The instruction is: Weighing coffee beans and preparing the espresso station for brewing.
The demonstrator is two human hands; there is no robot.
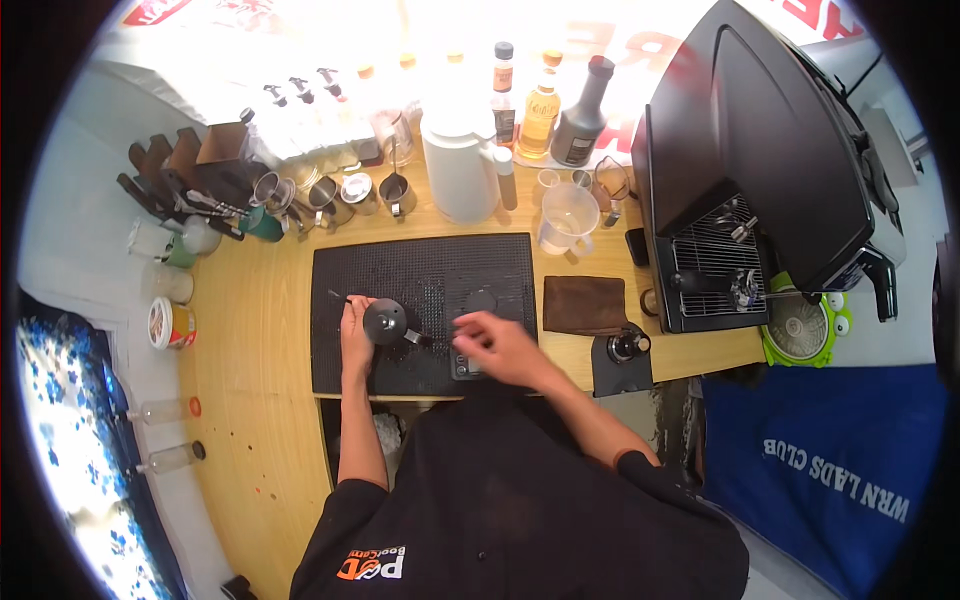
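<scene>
My left hand (358, 335) is at the left side of a black rubber bar mat (420, 262), closed around a small dark metal kettle (385, 321) with a round lid. The kettle's short handle points toward the mat's middle. My right hand (491, 343) hovers to the right of the kettle with its fingers curled and slightly blurred; nothing shows between them. Below that hand lies a flat black scale (456, 360), partly covered by the hand, with a round dark disc (481, 301) near its far end.
A folded brown cloth (583, 304) and a tamper (626, 346) on a black pad lie to the right. Beyond stands a black espresso machine (757, 150). Behind the mat are a white thermal jug (457, 169), a clear plastic pitcher (566, 214), metal pitchers (397, 193) and bottles (538, 112).
</scene>
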